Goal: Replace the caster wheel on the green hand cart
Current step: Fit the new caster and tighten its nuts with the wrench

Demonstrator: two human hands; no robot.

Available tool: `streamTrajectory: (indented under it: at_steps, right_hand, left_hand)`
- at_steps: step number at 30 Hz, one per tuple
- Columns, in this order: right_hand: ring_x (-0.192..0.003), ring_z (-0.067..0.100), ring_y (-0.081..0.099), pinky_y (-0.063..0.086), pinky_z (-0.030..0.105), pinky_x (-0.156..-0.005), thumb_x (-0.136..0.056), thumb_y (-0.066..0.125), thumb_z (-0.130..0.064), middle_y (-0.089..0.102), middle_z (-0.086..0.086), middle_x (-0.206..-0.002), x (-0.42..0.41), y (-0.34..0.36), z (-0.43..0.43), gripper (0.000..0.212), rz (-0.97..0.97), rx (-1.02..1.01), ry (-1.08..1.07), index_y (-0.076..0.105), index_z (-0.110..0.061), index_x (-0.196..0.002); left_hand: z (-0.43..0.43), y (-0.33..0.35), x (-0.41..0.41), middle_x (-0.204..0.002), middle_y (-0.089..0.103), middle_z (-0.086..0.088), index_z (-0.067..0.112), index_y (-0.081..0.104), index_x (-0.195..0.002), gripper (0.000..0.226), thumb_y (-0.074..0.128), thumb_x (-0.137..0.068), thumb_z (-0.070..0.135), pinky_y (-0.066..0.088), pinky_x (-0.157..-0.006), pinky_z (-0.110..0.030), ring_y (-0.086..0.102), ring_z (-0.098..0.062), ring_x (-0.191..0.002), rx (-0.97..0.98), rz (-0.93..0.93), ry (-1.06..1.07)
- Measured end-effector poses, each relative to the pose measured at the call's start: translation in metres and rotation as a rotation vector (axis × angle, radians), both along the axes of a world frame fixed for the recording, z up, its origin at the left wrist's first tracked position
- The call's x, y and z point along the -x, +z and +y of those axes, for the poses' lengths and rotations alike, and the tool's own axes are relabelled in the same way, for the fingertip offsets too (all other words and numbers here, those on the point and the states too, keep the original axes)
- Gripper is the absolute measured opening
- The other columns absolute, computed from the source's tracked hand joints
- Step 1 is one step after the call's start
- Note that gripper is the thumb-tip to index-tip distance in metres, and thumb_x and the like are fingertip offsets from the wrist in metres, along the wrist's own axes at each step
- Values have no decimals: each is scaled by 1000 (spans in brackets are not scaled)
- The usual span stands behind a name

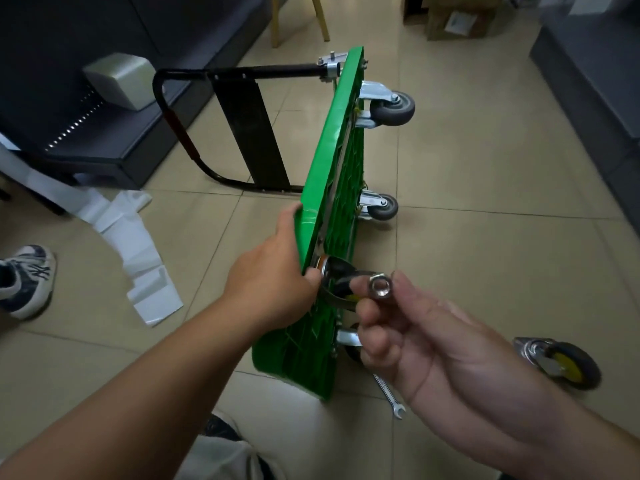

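The green hand cart stood tipped on its edge on a tiled floor. The person's left hand gripped its near rim beside what appeared to be a caster fork, partly hidden. The right hand pinched a hex nut between thumb and forefinger. A loose caster and a wrench lay nearby.

The green plastic hand cart stood on its edge on the beige tiled floor, deck to the left and underside to the right. Its black tubular handle reached left. 2 grey-wheeled casters sat on the far underside. The left hand gripped the cart's upper edge, just left of a steel caster fork. The right hand pinched a steel hex nut before it. A steel open-end wrench lay beside the near corner, and a yellow-hubbed loose caster lay well right.
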State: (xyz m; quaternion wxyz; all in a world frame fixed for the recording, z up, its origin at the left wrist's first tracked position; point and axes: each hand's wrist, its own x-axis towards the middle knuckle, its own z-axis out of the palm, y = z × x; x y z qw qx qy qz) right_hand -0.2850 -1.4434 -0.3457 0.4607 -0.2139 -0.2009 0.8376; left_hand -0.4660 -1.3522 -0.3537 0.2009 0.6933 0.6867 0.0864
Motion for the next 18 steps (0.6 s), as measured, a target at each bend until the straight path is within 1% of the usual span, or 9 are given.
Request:
streamTrajectory:
  at_steps: [2, 3, 5, 6, 7, 10, 11, 15, 18]
  right_hand:
    - [-69, 11, 62, 52, 21, -66, -88, 76, -32, 67, 4, -85, 0, -7, 2, 34, 120, 54, 37, 74, -5, -109]
    - [-68, 11, 60, 50, 22, -65, -91, 73, -31, 64, 3, -84, 0, -9, 4, 32, 159, 66, 42, 74, -4, -110]
    - [-67, 11, 56, 49, 22, -64, -94, 71, -29, 61, 2, -82, 1, -13, 5, 31, 186, 70, 48, 72, -3, -110]
    - [-66, 11, 56, 48, 22, -63, -92, 73, -28, 62, 3, -81, 2, -13, 6, 31, 148, 51, 38, 73, -3, -109]
    - [-65, 11, 58, 49, 21, -62, -87, 77, -28, 64, 3, -80, 1, -15, 6, 32, 33, 3, 8, 74, -3, -107]
    - [-67, 19, 69, 56, 23, -66, -73, 85, -29, 74, 8, -80, 3, -26, 6, 29, -640, -326, -169, 78, -14, -98]
    - [-71, 22, 72, 59, 26, -69, -72, 86, -28, 74, 9, -81, 5, -32, 7, 27, -777, -398, -237, 79, -18, -97]
    - [-72, 16, 75, 60, 24, -69, -79, 85, -10, 77, 1, -81, 16, -60, 16, 19, -893, -382, -402, 78, -19, -94]
    - [-76, 12, 74, 62, 30, -73, -83, 81, -13, 76, -3, -84, 24, -81, 24, 20, -996, -411, -385, 76, -18, -101]
  left_hand:
    - [4, 1, 1, -81, 55, 9, 45, 1, -156, 94, 68, -92, 32, 41, -52, -30, 59, -12, -63, 27, -4, -15]
    - [7, 1, 3, -83, 56, 10, 47, 3, -156, 93, 69, -91, 32, 44, -54, -29, 61, -11, -65, 48, -29, -11]
    - [12, 3, 6, -92, 61, 11, 51, 9, -153, 90, 71, -90, 34, 56, -66, -37, 66, -13, -74, 97, -109, 2]
    - [14, 4, 7, -96, 63, 10, 52, 13, -152, 88, 72, -89, 35, 59, -74, -41, 68, -15, -79, 117, -140, 1]
    - [15, 4, 8, -101, 65, 9, 51, 15, -152, 86, 72, -89, 36, 60, -78, -44, 69, -17, -82, 128, -154, -12]
    - [18, 3, 10, -106, 66, 7, 47, 21, -151, 82, 73, -88, 37, 60, -82, -46, 69, -17, -87, 132, -159, -63]
    - [19, 3, 11, -105, 66, 9, 46, 23, -150, 81, 73, -88, 36, 60, -82, -46, 69, -17, -87, 135, -166, -70]
    - [21, 1, 13, -108, 69, 7, 45, 36, -142, 75, 76, -79, 35, 60, -85, -48, 72, -19, -92, 143, -226, -86]
    - [21, -3, 14, -112, 73, 7, 42, 45, -137, 72, 75, -73, 33, 61, -85, -47, 75, -17, -94, 139, -315, -102]
